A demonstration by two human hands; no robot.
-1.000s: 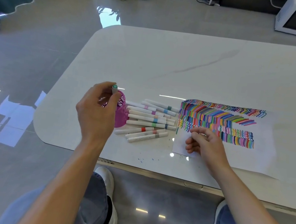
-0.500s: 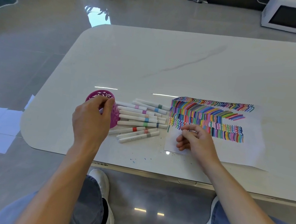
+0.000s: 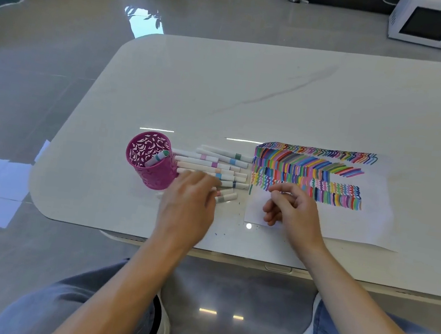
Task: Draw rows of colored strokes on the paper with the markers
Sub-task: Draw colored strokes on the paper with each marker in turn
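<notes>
Your left hand (image 3: 189,204), blurred, fingers straight, nothing gripped, over the loose markers (image 3: 214,163) at frame centre, your right hand (image 3: 292,210), fingers curled, contents unclear, resting on the paper (image 3: 346,222) at its lower-left corner, green-capped marker (image 3: 160,156) inside the pink mesh cup (image 3: 153,175).

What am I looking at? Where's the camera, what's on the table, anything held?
No machine: a person wears one camera on the head, looking down at their two hands. The left hand is stretched flat over a pile of markers on the white table, gripping nothing visible. The right hand rests, fingers curled, on the near corner of the paper; whether it holds anything is unclear. The paper carries rows of colored strokes. A pink cup beside the pile holds one green-capped marker.
</notes>
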